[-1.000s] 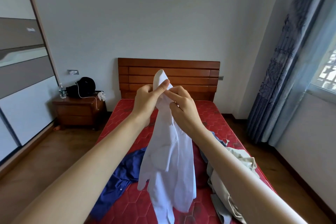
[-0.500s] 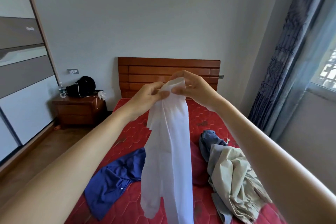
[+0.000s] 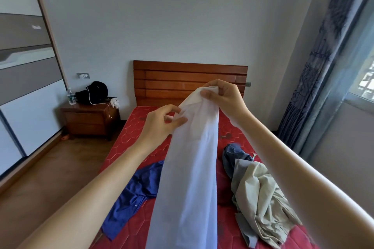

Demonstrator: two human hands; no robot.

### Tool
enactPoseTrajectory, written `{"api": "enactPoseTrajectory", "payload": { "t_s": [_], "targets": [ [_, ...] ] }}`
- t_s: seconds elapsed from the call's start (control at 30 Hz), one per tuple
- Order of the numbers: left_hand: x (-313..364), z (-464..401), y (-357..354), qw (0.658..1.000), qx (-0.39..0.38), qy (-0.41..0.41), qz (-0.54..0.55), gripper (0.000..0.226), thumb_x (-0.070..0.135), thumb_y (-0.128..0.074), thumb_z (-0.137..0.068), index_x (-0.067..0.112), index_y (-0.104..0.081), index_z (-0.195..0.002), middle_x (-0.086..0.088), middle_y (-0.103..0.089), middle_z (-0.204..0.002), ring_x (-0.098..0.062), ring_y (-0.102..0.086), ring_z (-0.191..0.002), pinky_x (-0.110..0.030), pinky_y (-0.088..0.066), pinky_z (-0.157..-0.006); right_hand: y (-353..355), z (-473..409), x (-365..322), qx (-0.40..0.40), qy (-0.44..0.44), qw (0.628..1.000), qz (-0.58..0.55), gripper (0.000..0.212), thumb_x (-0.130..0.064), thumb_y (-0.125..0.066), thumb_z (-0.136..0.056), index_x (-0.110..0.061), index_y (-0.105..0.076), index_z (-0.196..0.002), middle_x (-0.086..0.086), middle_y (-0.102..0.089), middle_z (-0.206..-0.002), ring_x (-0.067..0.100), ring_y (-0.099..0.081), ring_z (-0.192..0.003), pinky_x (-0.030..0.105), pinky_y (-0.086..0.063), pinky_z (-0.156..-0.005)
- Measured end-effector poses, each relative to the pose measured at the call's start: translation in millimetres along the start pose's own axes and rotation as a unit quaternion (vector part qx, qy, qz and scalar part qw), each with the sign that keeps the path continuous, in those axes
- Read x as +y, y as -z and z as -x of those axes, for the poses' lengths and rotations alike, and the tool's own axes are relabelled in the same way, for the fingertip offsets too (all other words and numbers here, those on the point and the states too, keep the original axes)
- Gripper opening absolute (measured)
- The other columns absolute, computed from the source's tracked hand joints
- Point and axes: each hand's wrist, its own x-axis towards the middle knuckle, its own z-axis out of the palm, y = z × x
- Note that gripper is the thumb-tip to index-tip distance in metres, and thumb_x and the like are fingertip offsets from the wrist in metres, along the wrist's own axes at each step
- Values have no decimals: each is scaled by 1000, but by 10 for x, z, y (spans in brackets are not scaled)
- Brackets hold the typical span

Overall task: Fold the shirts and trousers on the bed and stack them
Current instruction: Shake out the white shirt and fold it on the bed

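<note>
I've got the white shirt point(image 3: 190, 168) held up in the air over the bed point(image 3: 232, 125), hanging in one long bunched column, its lower end running out of frame. R hand point(image 3: 224, 97) grips the top of it, fingers and thumb curled round the fabric, up in front of the headboard point(image 3: 190, 81). L hand point(image 3: 162, 121) is a bit lower and to the headboard's left side, fingertips pinching at the shirt's edge just below the R grip. Both hands are closed on the same garment.

Step, as I read it: sorting out the first shirt, finding collar/shoulders before any fold. Nothing folded, no stack yet.

Rest of the pile, relative to the headboard: blue shirt point(image 3: 131, 194) crumpled toward the foot on the left half of the bed; beige trousers point(image 3: 261, 204) heaped toward the foot on the right half; a darker blue-grey garment point(image 3: 234, 153) just headboard-side of the beige, touching it. Can't tell if that one's a shirt or trousers.

Next move, my guess: work the L hand along the top edge away from the R to spread the shoulders, shake it flat, then lay it on the bare red stretch nearer the headboard. Needs a firm pinch w/ both hands; cloth is limp and twisted, so a sleeve could stay tucked inside.
</note>
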Motion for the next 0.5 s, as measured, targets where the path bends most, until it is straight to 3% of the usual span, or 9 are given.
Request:
{"api": "enactPoseTrajectory", "payload": {
  "t_s": [0.1, 0.27, 0.43, 0.5],
  "targets": [
    [-36, -30, -5, 1000, 19, 6, 10, 13, 30, -71, -86, 22, -72, -96, 13, -70, -90, -2, -65, -85, -9, -49, -70, 33, 7, 13, 2, 2, 1000, 4, 11, -8, -73, -84, -18, -70, -86, -8, -70, -80, 6, -63, -70, 21, -53, -65],
    [-22, -73, -24, 996, -29, 59, 61, 18, 25, -65, -90, 16, -73, -104, 5, -72, -99, -13, -66, -97, -33, -54, -88, 108, 49, 48, 2, -7, 1000, -14, 9, -8, -73, -83, -16, -71, -88, -4, -70, -82, 7, -64, -72, 22, -54, -66],
    [-18, -67, -29, 998, 40, -9, -42, 12, 19, -60, -95, 13, -70, -96, 10, -68, -87, 0, -62, -84, -13, -49, -72, 184, 87, 65, 4, -13, 1000, 10, 9, -10, -74, -83, -17, -71, -86, -6, -70, -82, 5, -65, -71, 20, -54, -66],
    [-5, -82, -21, 998, 45, -18, -49, 13, 19, -59, -95, 10, -68, -96, 8, -67, -88, -3, -62, -85, -16, -50, -72, 211, 103, 81, 16, -18, 1000, 10, 8, -9, -74, -83, -15, -71, -87, -4, -70, -82, 5, -65, -71, 19, -54, -66]
  ]
}}
